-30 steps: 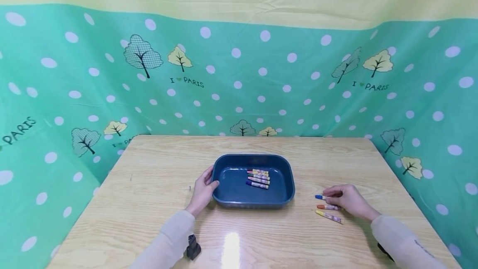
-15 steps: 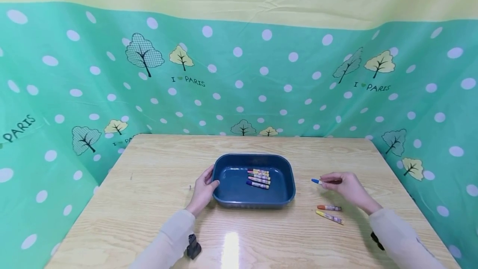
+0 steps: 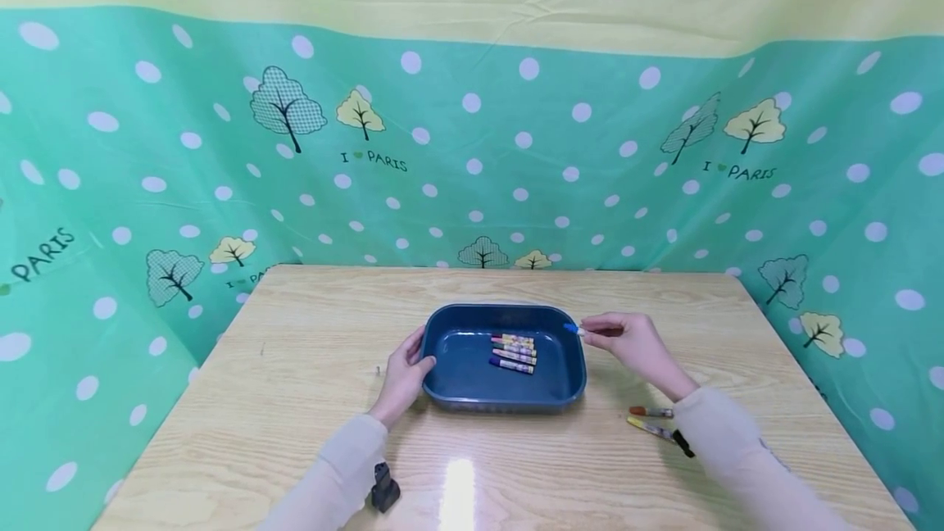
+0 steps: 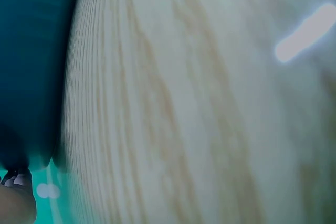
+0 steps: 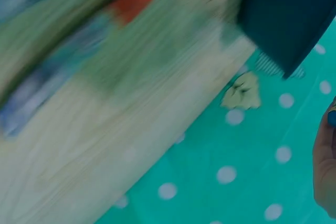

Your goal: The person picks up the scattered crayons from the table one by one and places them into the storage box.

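Observation:
A dark blue rectangular basin (image 3: pixel 509 405) sits mid-table. My left hand (image 3: pixel 402 375) grips its left rim, thumb over the inside edge; the left wrist view catches only part of that hand (image 4: pixel 18 203) beside the basin wall (image 4: pixel 31 66). Between thumb and fingers, my right hand (image 3: pixel 633 347) pinches a blue-tipped crayon (image 3: pixel 572 328), whose tip reaches over the basin's right rim. Several crayons (image 3: pixel 512 365) lie side by side inside the basin. On the table under my right forearm are an orange crayon (image 3: pixel 651 412) and a yellow crayon (image 3: pixel 649 427), its far end partly covered.
The wooden table (image 3: pixel 317 301) ends at the back against a green dotted curtain (image 3: pixel 413 228), which also hangs along both sides. A black wrist device (image 3: pixel 384 487) hangs at the left forearm. The right wrist view is blurred, with an orange-tipped crayon (image 5: pixel 136 1) close up.
My right hand has lifted the blue-tipped crayon off the table and carried it left and away from me to the basin's right rim. The left hand keeps its grip on the basin.

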{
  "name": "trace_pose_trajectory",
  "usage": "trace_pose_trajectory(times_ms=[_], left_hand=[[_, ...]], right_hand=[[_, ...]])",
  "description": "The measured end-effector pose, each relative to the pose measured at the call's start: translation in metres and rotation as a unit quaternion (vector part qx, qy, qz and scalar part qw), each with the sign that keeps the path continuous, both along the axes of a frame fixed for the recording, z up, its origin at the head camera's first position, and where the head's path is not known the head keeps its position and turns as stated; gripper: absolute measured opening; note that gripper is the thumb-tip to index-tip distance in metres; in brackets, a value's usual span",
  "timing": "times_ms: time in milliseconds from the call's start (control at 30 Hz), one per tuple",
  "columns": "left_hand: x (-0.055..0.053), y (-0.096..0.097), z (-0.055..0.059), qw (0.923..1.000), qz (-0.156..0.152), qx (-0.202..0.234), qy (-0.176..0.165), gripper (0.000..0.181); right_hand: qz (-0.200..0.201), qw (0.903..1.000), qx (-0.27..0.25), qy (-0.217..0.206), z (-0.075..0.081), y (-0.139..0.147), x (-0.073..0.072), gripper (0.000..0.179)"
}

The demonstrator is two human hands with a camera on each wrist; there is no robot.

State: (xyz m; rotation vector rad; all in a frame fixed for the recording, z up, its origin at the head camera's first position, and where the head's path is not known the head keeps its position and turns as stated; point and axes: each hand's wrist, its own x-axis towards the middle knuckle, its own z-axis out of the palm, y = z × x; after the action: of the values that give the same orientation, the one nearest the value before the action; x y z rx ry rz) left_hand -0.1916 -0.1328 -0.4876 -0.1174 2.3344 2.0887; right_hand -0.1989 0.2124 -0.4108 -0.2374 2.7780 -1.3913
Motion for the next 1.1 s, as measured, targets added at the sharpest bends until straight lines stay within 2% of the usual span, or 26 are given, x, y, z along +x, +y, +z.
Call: trace_pose_trajectory(times_ms=[167,433,533,633,800,1000,1100], left_hand=[[0.001,0.0,0.0,1.0,0.003,-0.002,0.003,0.057],[0.001,0.003,0.003,0.9999,-0.005,0.013,0.0,0.057],[0.001,0.002,0.004,0.9999,-0.003,0.016,0.003,0.057],[0.002,0.001,0.003,0.9999,-0.002,0.017,0.003,0.057],[0.0,0.0,-0.003,0.9999,-0.003,0.011,0.006,0.057],[0.0,0.0,-0.004,0.9999,-0.001,0.008,0.011,0.057],[0.0,0.0,-0.003,0.9999,0.0,0.012,0.01,0.057]], right_hand=[[0.009,0.9999,-0.01,0.0,-0.002,-0.03,-0.003,0.024],[0.046,0.9989,-0.008,0.007,-0.019,-0.069,-0.006,0.02],[0.075,0.9971,0.003,-0.009,-0.026,-0.081,-0.009,0.018],[0.1,0.994,0.0,-0.044,-0.034,-0.089,-0.013,0.018],[0.112,0.9902,-0.009,-0.082,-0.046,-0.097,-0.018,0.019],[0.114,0.9911,0.03,-0.062,-0.054,-0.104,-0.022,0.017],[0.123,0.9901,0.063,-0.023,-0.056,-0.107,-0.024,0.017]])
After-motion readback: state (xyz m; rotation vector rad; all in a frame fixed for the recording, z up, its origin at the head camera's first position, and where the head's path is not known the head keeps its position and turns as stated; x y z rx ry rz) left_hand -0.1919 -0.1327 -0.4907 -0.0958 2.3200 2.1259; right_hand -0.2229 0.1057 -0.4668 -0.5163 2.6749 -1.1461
